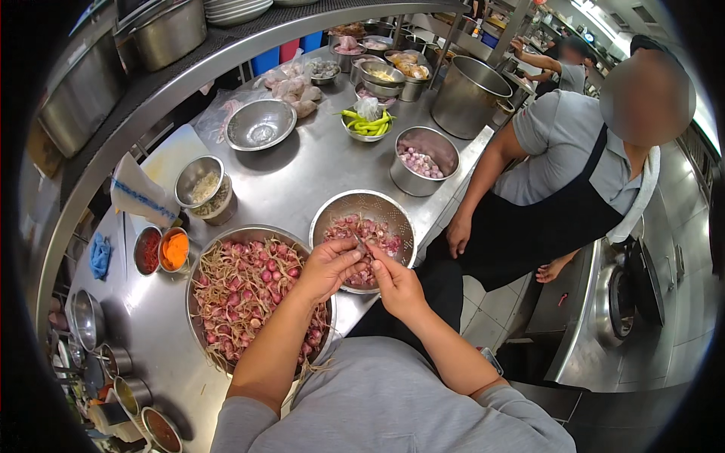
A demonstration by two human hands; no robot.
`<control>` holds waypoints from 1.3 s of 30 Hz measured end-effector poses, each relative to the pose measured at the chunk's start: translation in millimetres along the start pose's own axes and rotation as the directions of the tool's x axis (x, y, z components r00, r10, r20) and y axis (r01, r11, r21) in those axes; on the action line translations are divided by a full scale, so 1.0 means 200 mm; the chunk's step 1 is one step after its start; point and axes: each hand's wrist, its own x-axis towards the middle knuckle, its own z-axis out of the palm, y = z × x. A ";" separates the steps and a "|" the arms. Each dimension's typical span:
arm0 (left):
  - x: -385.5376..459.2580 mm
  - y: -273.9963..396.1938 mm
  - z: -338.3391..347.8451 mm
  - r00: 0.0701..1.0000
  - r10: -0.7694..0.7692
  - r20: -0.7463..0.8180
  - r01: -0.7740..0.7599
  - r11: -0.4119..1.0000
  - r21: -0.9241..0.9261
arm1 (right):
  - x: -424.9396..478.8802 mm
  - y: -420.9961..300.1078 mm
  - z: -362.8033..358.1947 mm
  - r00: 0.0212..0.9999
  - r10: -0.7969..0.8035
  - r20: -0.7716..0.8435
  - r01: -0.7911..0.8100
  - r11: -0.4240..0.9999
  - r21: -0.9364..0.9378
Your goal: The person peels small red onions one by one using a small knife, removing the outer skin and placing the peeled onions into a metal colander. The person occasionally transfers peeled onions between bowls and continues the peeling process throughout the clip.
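Note:
Over the perforated steel colander point(401, 218), my two hands meet at their fingertips. My left hand point(334, 265) pinches a small item, seemingly a shallot, mostly covered by the fingers. A thin grey blade, apparently of a small knife point(359, 240), shows between the hands; its handle is hidden, and my right hand point(398, 281) appears to grip it. Shallot skins and pieces point(362, 226) lie in the colander. Under my left forearm, a wide steel bowl point(191, 308) is heaped with unpeeled red shallots point(243, 294) with dry roots and stalks.
Beyond the colander stands a steel pot point(416, 182) of peeled shallots point(420, 162). Green chilies point(368, 123) fill a bowl near a tall stockpot point(467, 102). A steel bowl point(260, 127) sits farther back. A co-worker point(566, 153) in a black apron stands close on the right.

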 end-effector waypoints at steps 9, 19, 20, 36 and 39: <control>0.00 0.01 0.02 1.000 0.001 -0.029 -0.002 1.000 -0.031 | -0.02 -0.02 -0.02 0.999 -0.054 -0.002 0.054 0.998 -0.020; 0.00 0.01 0.01 1.000 0.007 0.015 -0.007 0.999 0.034 | -0.01 -0.02 -0.01 0.996 0.087 -0.001 -0.086 0.991 -0.102; 0.00 0.01 0.02 1.000 -0.004 0.002 0.004 1.000 0.030 | -0.01 0.00 0.00 0.994 0.113 0.004 -0.113 0.994 0.007; 0.02 -0.03 -0.03 1.000 0.006 -0.002 -0.006 1.000 0.006 | -0.02 -0.07 -0.03 0.982 0.171 0.083 -0.150 0.966 -0.211; 0.02 -0.02 -0.02 1.000 0.000 -0.013 0.000 1.000 0.010 | -0.01 0.05 0.01 1.000 0.012 -0.006 -0.013 0.998 -0.069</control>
